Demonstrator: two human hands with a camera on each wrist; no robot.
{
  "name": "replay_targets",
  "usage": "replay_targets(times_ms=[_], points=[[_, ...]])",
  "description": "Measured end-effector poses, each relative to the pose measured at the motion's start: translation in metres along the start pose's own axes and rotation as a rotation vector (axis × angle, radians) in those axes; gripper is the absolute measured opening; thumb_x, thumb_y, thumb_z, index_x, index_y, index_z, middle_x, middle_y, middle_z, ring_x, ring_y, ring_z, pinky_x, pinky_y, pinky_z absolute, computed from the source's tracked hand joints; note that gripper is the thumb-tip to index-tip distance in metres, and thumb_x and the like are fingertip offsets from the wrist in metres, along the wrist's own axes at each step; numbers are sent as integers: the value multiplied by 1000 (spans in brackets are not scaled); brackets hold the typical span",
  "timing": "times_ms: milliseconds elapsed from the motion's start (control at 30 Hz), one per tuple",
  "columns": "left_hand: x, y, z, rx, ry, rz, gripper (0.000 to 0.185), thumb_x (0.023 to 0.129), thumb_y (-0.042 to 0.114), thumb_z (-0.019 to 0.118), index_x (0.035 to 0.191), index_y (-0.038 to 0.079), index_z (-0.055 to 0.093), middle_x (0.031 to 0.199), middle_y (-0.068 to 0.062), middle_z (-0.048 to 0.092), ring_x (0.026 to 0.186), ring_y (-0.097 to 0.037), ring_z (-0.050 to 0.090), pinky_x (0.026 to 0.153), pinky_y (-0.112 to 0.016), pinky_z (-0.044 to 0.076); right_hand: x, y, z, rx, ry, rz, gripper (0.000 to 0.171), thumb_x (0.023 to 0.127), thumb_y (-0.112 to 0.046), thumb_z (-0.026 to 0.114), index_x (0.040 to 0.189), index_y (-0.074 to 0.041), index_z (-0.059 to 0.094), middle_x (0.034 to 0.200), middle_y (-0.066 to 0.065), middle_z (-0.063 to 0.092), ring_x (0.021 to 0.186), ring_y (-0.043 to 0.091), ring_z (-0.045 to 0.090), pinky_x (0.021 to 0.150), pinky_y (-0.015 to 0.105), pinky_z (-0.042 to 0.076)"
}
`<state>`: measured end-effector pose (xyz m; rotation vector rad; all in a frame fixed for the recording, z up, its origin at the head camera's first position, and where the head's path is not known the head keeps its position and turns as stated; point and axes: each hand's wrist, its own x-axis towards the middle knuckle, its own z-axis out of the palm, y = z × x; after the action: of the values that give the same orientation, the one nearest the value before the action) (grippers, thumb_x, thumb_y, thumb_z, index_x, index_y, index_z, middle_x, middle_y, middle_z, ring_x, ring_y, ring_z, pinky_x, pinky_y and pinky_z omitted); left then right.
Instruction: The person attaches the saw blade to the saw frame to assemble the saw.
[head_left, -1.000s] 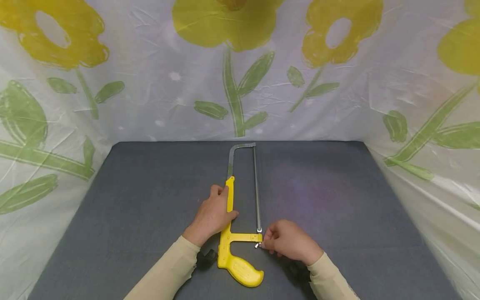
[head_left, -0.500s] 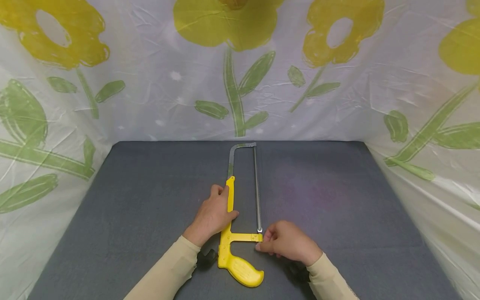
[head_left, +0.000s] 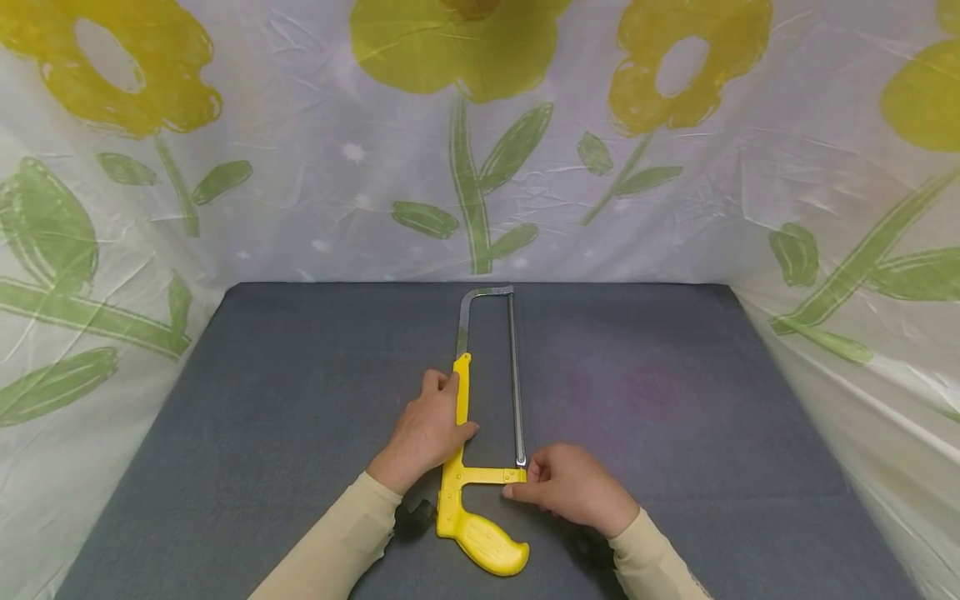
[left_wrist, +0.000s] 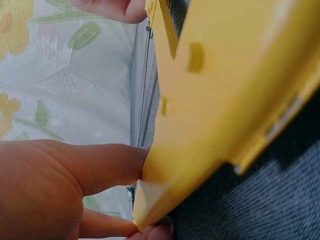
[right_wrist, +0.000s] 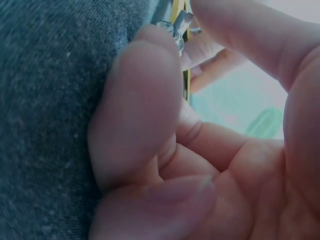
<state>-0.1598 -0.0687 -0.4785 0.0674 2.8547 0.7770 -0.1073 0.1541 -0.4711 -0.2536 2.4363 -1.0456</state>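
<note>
My left hand clamps the hacksaw by its yellow frame bar, flat on the grey mat at centre. It looks rigid and light, its blade thin. My right hand pinches the wing nut at the blade's near end.

Yellow-handled hacksaw flat on grey tabletop, blade pointing away.

Open counter left of the left hand and right of the right hand. Between the hands, only the saw, flat. Ahead and at both sides, hemmed in by the sheet.
</note>
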Motion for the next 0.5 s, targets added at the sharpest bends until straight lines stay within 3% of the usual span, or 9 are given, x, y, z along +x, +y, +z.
replay_targets(times_ms=[500], points=[[0, -1, -1, 7, -4, 12, 90, 92, 25, 88, 165, 2, 41, 150, -18, 45, 80, -19, 61, 70, -31, 59, 1, -1, 4, -59, 61, -5, 38, 81, -45, 91, 72, -19, 64, 59, -10, 49, 53, 10, 43, 50, 26, 31]])
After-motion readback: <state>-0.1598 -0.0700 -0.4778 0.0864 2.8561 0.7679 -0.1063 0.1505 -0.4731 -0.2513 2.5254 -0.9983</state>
